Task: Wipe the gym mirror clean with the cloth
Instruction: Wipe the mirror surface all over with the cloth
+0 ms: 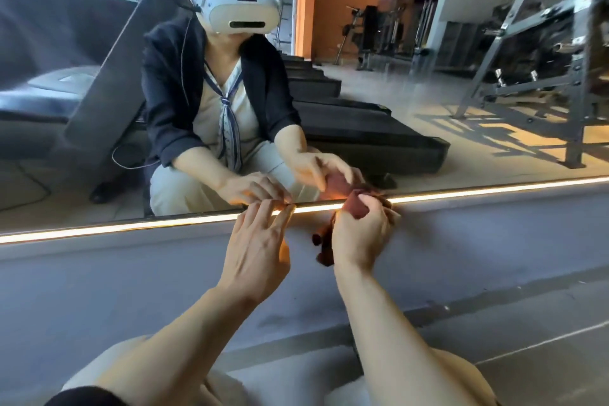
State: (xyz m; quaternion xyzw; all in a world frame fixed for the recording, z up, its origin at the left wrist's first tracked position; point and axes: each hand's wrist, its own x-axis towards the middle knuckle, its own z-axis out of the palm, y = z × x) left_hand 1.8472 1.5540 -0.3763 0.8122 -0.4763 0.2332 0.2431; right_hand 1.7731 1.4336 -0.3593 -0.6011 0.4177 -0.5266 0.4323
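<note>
The gym mirror (428, 128) fills the upper half of the view, with a lit strip (131, 227) along its bottom edge. My right hand (362, 234) grips a bunched reddish-brown cloth (357, 206) and holds it against the mirror's lower edge; a tail of the cloth hangs below the hand. My left hand (257, 241) is just to the left, fingers straight, fingertips touching the lit strip at the mirror's base. The mirror reflects both hands and the cloth.
A grey wall band (131, 273) runs below the mirror down to the floor. My knees (138, 369) are bent at the bottom of the view. The mirror reflects treadmills, a weight rack and another person far back.
</note>
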